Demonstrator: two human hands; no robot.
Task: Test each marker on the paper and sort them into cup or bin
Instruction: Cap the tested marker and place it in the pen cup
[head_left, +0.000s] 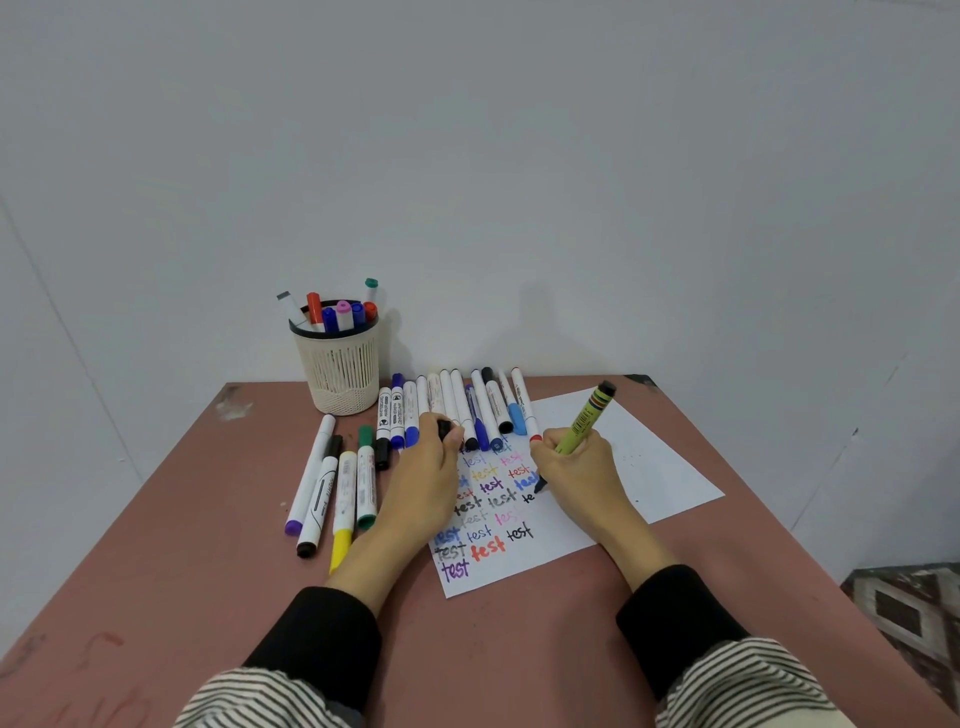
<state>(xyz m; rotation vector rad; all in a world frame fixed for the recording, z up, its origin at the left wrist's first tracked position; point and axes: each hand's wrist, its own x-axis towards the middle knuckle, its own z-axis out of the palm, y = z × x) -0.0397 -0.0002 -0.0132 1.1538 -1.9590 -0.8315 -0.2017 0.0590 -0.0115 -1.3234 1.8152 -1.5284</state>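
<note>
My right hand grips a yellow-green marker with its black tip down on the white paper, where the letters "te" stand in black. The sheet carries several rows of the word "test" in many colours. My left hand rests on the paper's left part and holds a small black cap in its fingertips. A cream mesh cup at the back left holds several markers. A row of capped markers lies along the paper's far edge.
Several more markers lie loose on the pink table left of my left hand. A wall stands right behind the table. At the lower right, past the table's edge, a patterned floor shows. No bin is in view.
</note>
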